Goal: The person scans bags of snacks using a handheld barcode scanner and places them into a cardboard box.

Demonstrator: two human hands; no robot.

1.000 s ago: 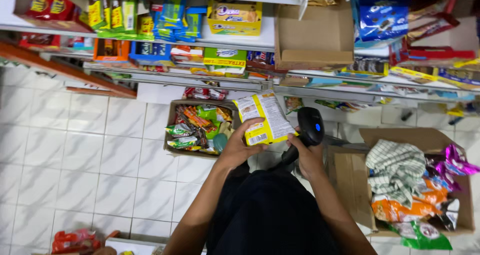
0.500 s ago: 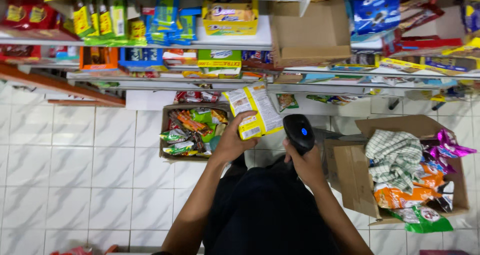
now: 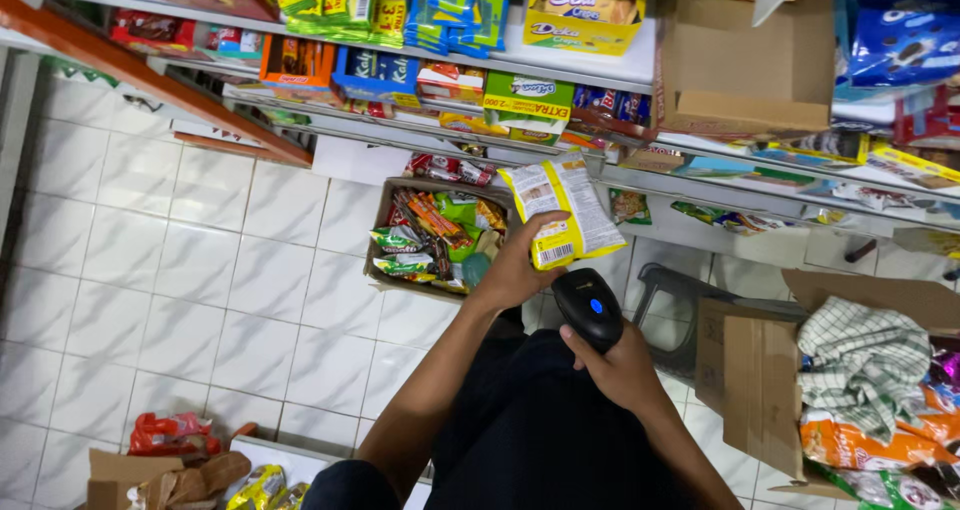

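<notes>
My left hand point(image 3: 522, 262) grips a yellow and white snack packet point(image 3: 562, 210), back side turned toward me, held up in front of the lower shelf. My right hand point(image 3: 622, 370) holds a black handheld scanner point(image 3: 590, 308) with a small blue light. The scanner's head sits just below the packet's lower edge, a short gap apart. My dark trousers fill the space beneath both forearms.
An open cardboard box of mixed snack packets point(image 3: 432, 238) stands on the white tiled floor under the shelves point(image 3: 400, 130). A larger carton point(image 3: 760, 390) with a checked cloth and packets is at the right. More packets in boxes point(image 3: 190, 470) lie at bottom left. A grey stool point(image 3: 670, 290) is behind the scanner.
The view has shifted, so shelves and boxes sit differently in frame. The scanner has moved down and left, closer under the packet; the packet stays in my left hand.
</notes>
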